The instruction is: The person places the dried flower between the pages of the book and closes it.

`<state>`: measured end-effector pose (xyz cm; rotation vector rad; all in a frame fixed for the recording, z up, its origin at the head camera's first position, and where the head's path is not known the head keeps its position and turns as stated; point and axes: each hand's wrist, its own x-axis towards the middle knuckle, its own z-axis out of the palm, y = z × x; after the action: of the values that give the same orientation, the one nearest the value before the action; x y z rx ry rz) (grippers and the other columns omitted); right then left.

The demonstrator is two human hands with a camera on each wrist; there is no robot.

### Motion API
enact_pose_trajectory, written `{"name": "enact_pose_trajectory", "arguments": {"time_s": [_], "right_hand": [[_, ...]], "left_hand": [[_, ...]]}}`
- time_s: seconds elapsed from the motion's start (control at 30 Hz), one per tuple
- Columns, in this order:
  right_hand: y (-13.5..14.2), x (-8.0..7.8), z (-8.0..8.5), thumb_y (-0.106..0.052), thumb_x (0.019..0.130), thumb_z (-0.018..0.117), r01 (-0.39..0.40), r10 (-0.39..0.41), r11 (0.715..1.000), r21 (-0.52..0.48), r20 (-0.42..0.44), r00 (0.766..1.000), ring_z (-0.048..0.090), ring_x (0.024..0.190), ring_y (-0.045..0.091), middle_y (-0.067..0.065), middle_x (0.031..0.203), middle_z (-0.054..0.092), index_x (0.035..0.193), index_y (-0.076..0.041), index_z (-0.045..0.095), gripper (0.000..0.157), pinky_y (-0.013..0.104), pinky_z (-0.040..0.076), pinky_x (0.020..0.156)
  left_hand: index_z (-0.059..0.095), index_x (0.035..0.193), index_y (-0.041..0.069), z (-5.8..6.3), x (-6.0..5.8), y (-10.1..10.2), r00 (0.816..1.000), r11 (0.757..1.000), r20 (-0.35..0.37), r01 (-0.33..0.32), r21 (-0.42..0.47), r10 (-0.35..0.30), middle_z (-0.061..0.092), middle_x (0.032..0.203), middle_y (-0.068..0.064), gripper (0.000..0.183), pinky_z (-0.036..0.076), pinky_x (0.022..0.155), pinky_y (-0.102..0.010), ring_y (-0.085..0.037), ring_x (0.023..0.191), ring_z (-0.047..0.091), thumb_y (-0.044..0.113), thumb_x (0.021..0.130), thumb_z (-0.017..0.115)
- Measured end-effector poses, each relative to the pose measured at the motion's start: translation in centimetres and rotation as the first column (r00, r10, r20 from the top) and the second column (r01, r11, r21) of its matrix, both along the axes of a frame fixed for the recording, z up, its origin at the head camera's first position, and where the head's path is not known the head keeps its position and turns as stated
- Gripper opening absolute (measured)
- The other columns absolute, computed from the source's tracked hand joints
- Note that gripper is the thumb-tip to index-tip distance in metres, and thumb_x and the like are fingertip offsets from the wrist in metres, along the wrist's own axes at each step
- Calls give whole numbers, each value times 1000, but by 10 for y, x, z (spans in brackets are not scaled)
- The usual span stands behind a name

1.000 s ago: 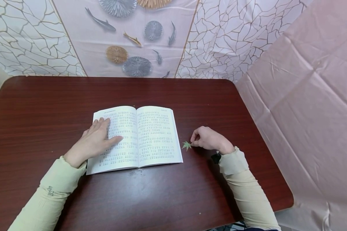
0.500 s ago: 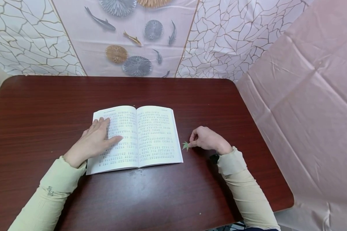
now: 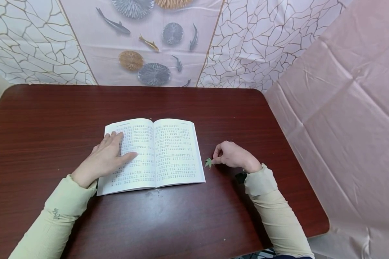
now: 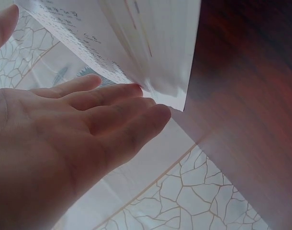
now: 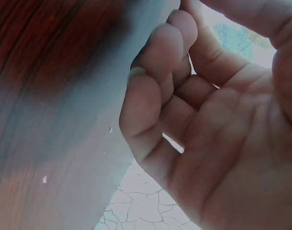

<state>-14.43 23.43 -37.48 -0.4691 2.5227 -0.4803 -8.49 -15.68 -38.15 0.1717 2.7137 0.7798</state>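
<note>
An open book [image 3: 175, 154] with printed pages lies on the brown table. My left hand [image 3: 105, 156] rests on its left page, fingers straight and thumb spread toward the spine. In the left wrist view the fingers of the left hand [image 4: 103, 115] reach along the book's page edges [image 4: 155, 52]. Just right of the book, my right hand [image 3: 233, 155] pinches a small green maple leaf [image 3: 209, 163] between thumb and forefinger, its points facing the book. The right wrist view shows the right hand's [image 5: 198, 105] other fingers curled close over the table; the leaf is out of that view.
The dark red-brown table [image 3: 168, 223] extends around the book, with rounded corners. A patterned cloth [image 3: 149, 46] hangs behind its far edge, and a plain pinkish cloth [image 3: 353, 108] hangs along the right side. Small specks [image 5: 44, 179] lie on the tabletop.
My right hand has shifted slightly left toward the book, and its fingertips now cover more of the leaf's stem side. The left hand and the book have stayed in place.
</note>
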Motion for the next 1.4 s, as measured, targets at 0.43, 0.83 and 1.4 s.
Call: {"name": "enact_pose_trajectory", "arguments": {"time_s": [0.43, 0.83, 1.4], "right_hand": [[0, -4, 10, -22, 88, 72, 28, -37, 981, -190, -47, 998, 50, 66, 18, -1, 73, 61, 84, -14, 67, 10, 30, 41, 59], [-22, -4, -3, -22, 89, 69, 46, -65, 939, -340, -45, 997, 51, 69, 18, 0, 80, 62, 85, -15, 67, 9, 28, 40, 61], [-44, -4, -7, -15, 90, 66, -11, -4, 930, -368, -40, 999, 50, 66, 15, -1, 79, 64, 85, -13, 67, 5, 25, 39, 60]], "left_hand": [[14, 150, -11, 2, -1, 0, 1000, 1000, -8, 4, -6, -4, 9, 153, -38, 94, 10, 107, -70, -54, 141, 5, 54, 94, 53], [12, 151, -10, -1, -1, -1, 1000, 1000, 5, -3, 7, 3, 5, 154, -37, 95, 9, 106, -71, -53, 141, 3, 55, 94, 53], [14, 150, -11, -3, 0, 0, 1000, 1000, 21, -4, 4, 4, 4, 155, -35, 95, 11, 106, -71, -50, 143, 3, 53, 94, 54]]}}
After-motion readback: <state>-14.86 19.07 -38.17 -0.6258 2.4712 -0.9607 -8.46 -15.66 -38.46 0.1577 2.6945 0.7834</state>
